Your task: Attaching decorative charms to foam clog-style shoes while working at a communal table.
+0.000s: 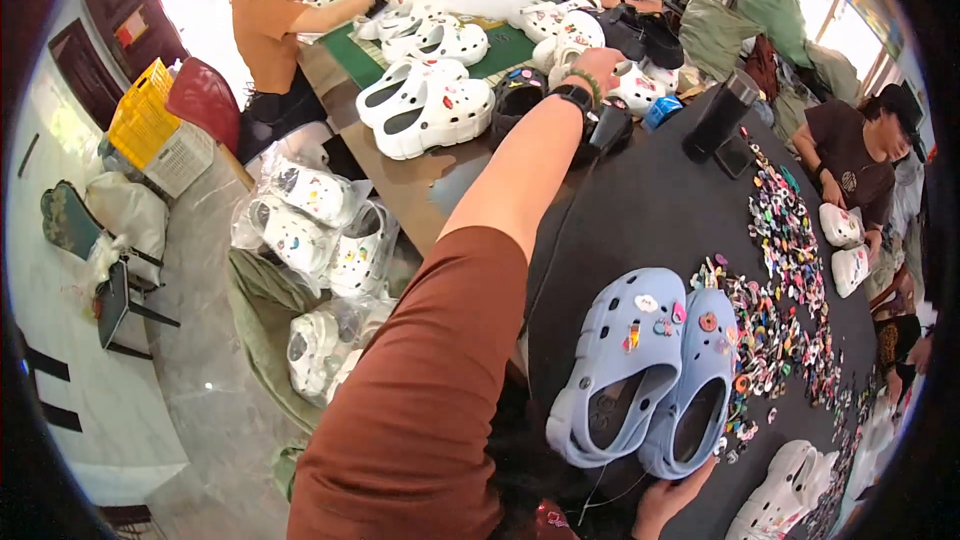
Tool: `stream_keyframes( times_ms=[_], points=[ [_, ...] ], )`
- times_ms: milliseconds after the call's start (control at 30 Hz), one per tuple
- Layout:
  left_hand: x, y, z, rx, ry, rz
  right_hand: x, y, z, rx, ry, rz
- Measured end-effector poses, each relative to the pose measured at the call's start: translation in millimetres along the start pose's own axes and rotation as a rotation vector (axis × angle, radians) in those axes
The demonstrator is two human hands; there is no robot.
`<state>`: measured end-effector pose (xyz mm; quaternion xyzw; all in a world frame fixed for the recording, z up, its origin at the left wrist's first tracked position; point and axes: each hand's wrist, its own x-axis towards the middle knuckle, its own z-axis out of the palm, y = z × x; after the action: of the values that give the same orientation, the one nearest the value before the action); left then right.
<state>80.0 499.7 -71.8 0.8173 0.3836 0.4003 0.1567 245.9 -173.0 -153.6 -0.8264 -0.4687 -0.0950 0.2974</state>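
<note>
A pair of light blue clogs [618, 325], with small charms set in their holes, is at the black table's near side. My right hand [672, 498] is at the heels, its fingers curled against the nearer clog and partly hidden under it. A thin pale string hangs by the heels. My left arm stretches far forward, with a dark watch and a bracelet at the wrist. My left hand [600, 66] is among the white clogs [640, 88] and dark clogs [518, 95] on the far table; its fingers are too hidden to read.
Colourful charms [785, 240] lie heaped across the black table [650, 210], beside a dark tumbler [722, 115]. White clogs [785, 490] sit at the lower right. Bagged clogs [320, 220] fill a sack on the left. Co-workers [268, 30] surround the tables, one holding white clogs [850, 270].
</note>
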Motion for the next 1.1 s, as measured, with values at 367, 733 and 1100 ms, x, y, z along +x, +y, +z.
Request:
stream_keyframes(
  times_ms=[367,733,1100],
  points=[
    [24,-42,18,0.412,-0.035,-0.344,16,-49,-12,0.281,-0.120,0.184],
    [-2,-75,-2,-0.530,0.913,-0.884,18,-60,-12,0.289,-0.188,0.155],
    [24,-73,-103,-0.376,1.052,-0.374,20,-60,-3,0.375,-0.160,0.151]
  ],
)
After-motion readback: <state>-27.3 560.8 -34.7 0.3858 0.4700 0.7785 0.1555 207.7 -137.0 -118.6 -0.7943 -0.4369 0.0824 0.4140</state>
